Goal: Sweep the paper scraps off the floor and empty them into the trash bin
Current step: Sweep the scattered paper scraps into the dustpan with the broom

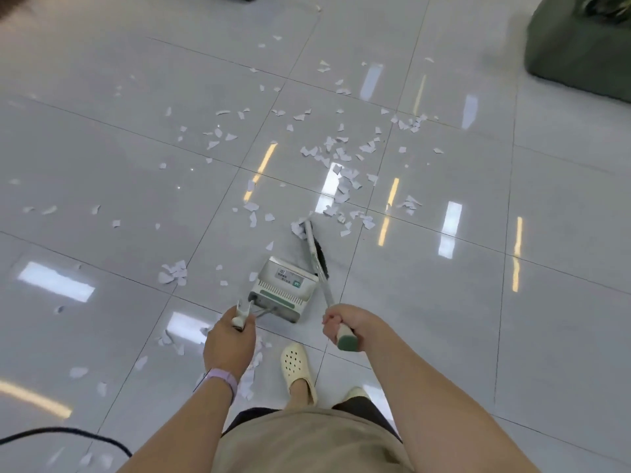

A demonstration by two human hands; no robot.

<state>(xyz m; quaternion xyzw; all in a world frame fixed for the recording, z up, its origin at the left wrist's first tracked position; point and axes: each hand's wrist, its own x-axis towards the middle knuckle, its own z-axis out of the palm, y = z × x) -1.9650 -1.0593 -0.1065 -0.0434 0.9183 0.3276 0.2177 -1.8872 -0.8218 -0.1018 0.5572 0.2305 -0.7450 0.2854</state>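
the right hand (341,320) grips the green-capped end of the broom (316,254), whose dark bristles rest on the tiled floor (102,148) just beyond the dustpan (281,288). the left hand (230,339) holds the dustpan's handle, the pan standing on the floor ahead of a cream clog (296,368). paper scraps (341,172) lie scattered widely, thickest beyond the bristles. a dark green seat (577,42) stands far right.
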